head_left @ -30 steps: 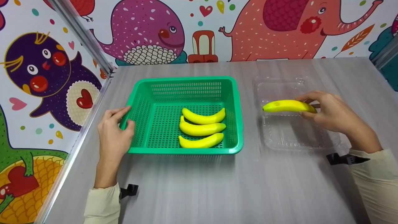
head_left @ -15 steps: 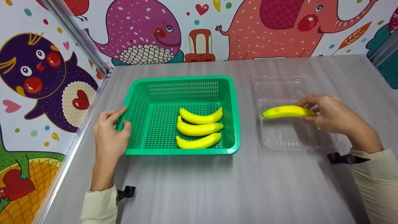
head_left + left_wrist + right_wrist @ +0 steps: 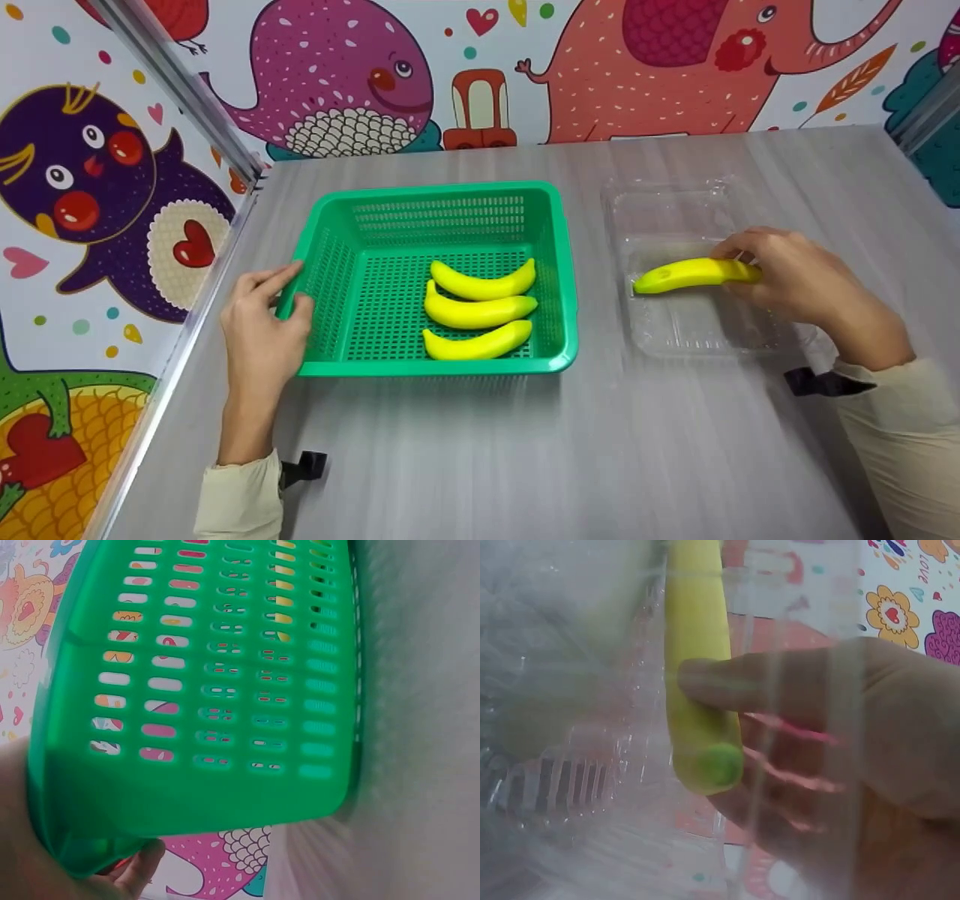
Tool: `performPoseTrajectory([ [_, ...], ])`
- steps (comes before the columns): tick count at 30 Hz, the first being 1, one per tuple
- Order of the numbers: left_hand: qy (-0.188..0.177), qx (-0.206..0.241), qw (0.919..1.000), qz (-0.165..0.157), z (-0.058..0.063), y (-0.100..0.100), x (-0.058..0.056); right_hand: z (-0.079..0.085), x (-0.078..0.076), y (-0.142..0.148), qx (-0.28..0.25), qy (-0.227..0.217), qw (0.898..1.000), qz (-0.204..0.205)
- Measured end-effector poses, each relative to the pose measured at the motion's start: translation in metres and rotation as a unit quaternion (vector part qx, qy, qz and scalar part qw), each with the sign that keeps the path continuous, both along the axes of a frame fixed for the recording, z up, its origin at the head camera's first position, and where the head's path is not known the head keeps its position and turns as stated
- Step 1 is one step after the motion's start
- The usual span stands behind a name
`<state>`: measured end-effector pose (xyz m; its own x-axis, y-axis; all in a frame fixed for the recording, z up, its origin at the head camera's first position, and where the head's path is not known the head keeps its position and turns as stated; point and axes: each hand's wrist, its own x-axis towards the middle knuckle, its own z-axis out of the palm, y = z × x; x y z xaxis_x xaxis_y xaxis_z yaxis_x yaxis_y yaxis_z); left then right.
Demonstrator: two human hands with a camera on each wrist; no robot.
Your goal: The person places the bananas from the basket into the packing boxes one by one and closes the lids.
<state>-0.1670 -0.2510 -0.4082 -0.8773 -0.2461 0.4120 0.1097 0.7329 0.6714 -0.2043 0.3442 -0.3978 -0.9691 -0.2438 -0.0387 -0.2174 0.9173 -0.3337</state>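
My right hand pinches a yellow banana near one end, low inside a clear plastic container. The banana's green tip points left, close to the container's left wall. In the right wrist view the thumb lies across the banana, seen through the clear wall. My left hand grips the left rim of a green plastic basket, thumb on the inner side. Three more bananas lie side by side in the right part of that basket. The left wrist view shows the basket's slotted side wall close up.
Both containers stand on a grey wood-grain table, the basket left and the clear one right. A wall with cartoon animals borders the back, another the left side. A metal strip runs along the table's left edge.
My right hand has lowered the banana into the clear container, its green tip dropping toward the left wall. The left hand keeps its grip on the basket; the head view has shifted slightly.
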Motion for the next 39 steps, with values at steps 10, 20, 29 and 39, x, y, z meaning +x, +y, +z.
performPoseTrajectory([
  [10,0.002,-0.001,1.0,0.0,0.0,0.0,0.0,-0.003,0.002,-0.007,0.056,0.009,0.998,-0.017],
  [20,-0.002,-0.001,1.0,-0.001,0.0,0.0,0.001,-0.008,0.004,-0.01,0.067,0.025,0.997,-0.013],
  [29,-0.001,-0.002,1.0,0.003,0.0,0.0,0.0,-0.007,0.004,-0.011,0.067,0.026,0.997,-0.015],
  [39,-0.008,0.002,1.0,0.005,0.0,0.0,0.001,0.003,0.009,-0.026,0.061,0.051,0.997,-0.018],
])
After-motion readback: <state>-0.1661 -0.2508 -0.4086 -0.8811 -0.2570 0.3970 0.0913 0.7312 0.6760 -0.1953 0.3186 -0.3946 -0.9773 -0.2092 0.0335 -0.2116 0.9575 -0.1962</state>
